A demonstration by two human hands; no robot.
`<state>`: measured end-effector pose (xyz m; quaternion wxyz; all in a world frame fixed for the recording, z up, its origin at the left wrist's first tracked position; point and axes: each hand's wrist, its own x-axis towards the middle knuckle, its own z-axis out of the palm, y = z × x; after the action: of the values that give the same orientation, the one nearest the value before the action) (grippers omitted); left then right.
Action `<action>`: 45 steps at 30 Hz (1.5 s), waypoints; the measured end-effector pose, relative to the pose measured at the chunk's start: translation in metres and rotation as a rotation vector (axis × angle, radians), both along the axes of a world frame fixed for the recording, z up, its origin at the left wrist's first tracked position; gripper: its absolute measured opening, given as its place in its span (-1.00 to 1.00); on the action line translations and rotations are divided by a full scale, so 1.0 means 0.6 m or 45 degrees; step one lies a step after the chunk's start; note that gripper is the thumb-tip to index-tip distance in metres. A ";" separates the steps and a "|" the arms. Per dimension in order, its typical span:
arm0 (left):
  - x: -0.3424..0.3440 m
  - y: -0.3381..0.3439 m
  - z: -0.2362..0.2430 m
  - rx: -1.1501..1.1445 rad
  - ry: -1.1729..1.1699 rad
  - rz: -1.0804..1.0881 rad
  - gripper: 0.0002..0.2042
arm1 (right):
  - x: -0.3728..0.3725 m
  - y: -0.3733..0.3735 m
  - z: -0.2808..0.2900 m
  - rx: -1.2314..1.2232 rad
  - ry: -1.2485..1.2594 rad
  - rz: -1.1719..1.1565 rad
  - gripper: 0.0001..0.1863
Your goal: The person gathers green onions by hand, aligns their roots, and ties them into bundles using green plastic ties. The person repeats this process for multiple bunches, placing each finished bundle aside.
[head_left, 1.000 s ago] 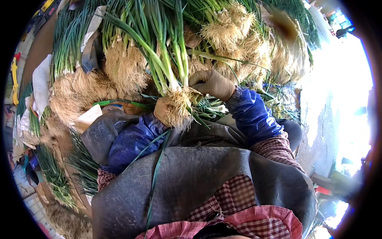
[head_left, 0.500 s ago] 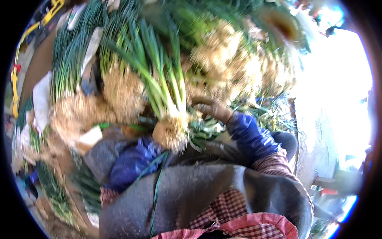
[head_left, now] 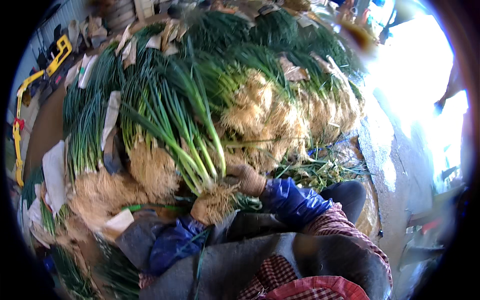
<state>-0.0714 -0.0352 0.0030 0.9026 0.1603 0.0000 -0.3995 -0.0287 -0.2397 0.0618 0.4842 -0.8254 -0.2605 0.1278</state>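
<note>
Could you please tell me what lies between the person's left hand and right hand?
In the head view, the onions' pale stalk bases and shaggy roots lie between the left hand and the right hand.

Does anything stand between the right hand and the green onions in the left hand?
Nothing visible does: the right hand is beside the green onions, near their roots; whether it touches them is unclear.
</note>
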 end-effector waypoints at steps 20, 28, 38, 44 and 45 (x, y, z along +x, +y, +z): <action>-0.007 -0.016 -0.042 0.590 -0.294 0.231 -0.56 | 0.090 0.003 0.000 -0.380 0.070 -0.703 -0.36; -0.012 -0.032 -0.028 0.951 -0.655 0.351 -0.66 | 0.160 0.032 0.037 -1.300 -0.186 -0.476 -0.46; -0.004 -0.024 -0.068 0.686 -0.296 0.289 -0.57 | 0.040 -0.019 0.039 -0.135 -0.680 -0.329 -0.77; -0.001 -0.032 -0.078 0.798 -0.090 0.401 -0.65 | -0.012 -0.019 0.036 0.021 -0.386 -0.327 -0.80; 0.000 -0.030 -0.073 0.836 -0.112 0.383 -0.68 | -0.015 -0.015 0.036 -0.115 -0.619 -0.239 -0.80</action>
<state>-0.0714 -0.0533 -0.0409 0.8508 0.4569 0.1128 -0.2337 -0.0377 -0.2485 0.0833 0.3797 -0.8732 -0.2857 -0.1083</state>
